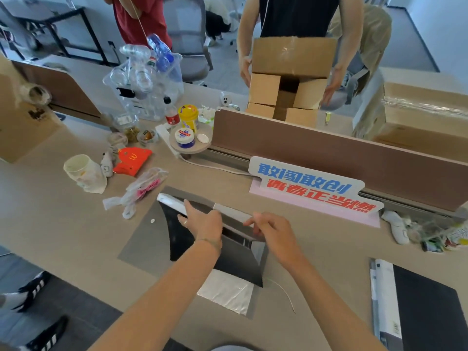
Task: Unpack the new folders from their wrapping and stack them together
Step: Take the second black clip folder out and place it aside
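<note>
A black folder (177,234) with a white spine lies in the middle of the desk on a grey mat (141,239). My left hand (202,222) grips its upper edge near the spine. My right hand (273,229) pinches the thin clear wrapping (228,290) at the folder's far right edge; the crumpled film trails off the folder's near end. Another black folder with a white spine (425,310) lies flat at the desk's right front corner.
A slogan sign (311,188) stands against the brown divider (329,148) just behind my hands. Cups, a plastic bag (141,191), bottles and a bin of empty bottles (149,79) clutter the left. A person holds a cardboard box (291,57) across the divider.
</note>
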